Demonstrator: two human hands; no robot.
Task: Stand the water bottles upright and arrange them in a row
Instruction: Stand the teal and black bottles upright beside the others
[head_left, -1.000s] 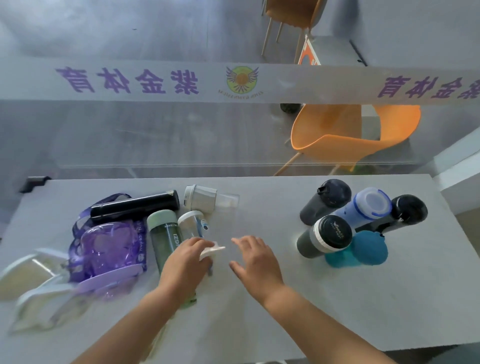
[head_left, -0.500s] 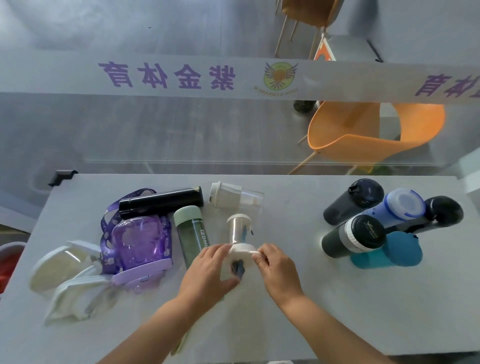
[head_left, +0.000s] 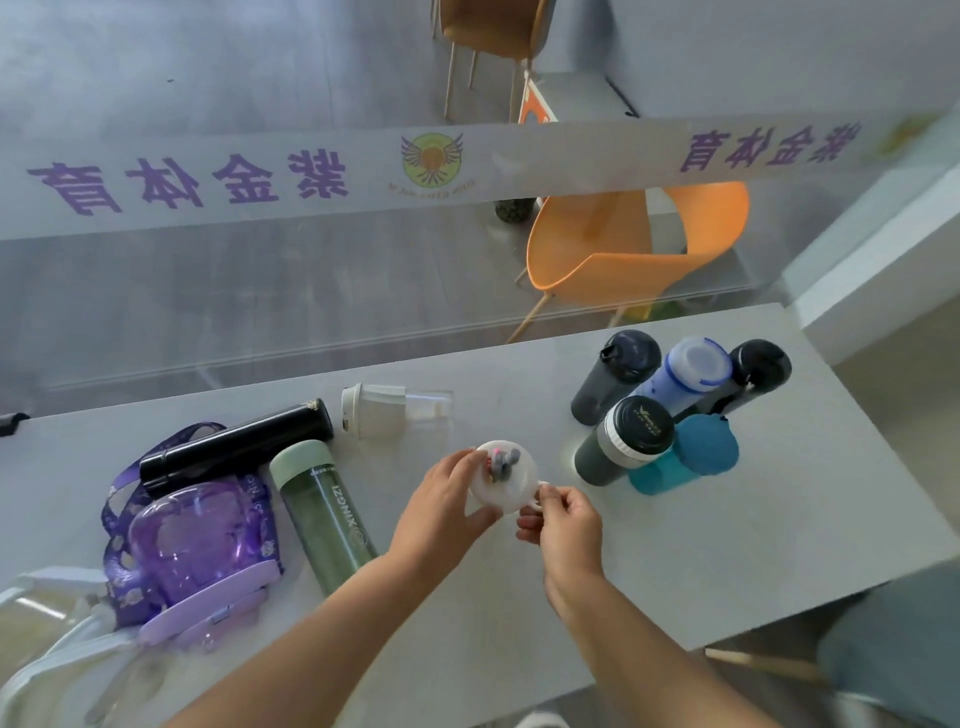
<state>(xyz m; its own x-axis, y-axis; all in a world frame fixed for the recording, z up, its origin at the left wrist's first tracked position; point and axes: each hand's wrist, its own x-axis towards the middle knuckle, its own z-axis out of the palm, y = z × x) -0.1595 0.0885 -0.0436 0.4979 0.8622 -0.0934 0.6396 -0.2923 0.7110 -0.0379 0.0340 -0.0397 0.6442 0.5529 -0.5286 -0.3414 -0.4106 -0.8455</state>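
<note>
White plastic filled both hands: the small white-lidded bottle (head_left: 501, 478) stood upright, or nearly so, seen from almost straight above, so only its round lid with a grey figure on top showed. The left hand (head_left: 441, 512) curled its fingers and thumb around the lid's left rim, and the right hand (head_left: 563, 525) pinched what looked like a small handle on the lid's right side between thumb and forefinger; whether the base already touched the grey table (head_left: 727, 545) I could not tell.

By my reading, the step in hand was setting this bottle on its base. The next move called for placing it just left of the standing cluster and letting go gently, since a narrow bottle with a wide lid could tip.

That cluster, right of the held bottle, held 5 upright bottles bunched together: a grey one with a black cap (head_left: 621, 441), a teal one (head_left: 685, 460), a dark one (head_left: 615, 374), a blue-and-white one (head_left: 683, 376) and a black one (head_left: 750, 376). They formed no row yet.

Left of the held bottle, several lay on their sides: a green bottle (head_left: 324, 512), a black flask (head_left: 236, 449), a clear cup with a white lid (head_left: 395, 410) and a purple bottle with a strap (head_left: 195, 543). The clear cup looked empty; the opaque ones hid their contents.
</note>
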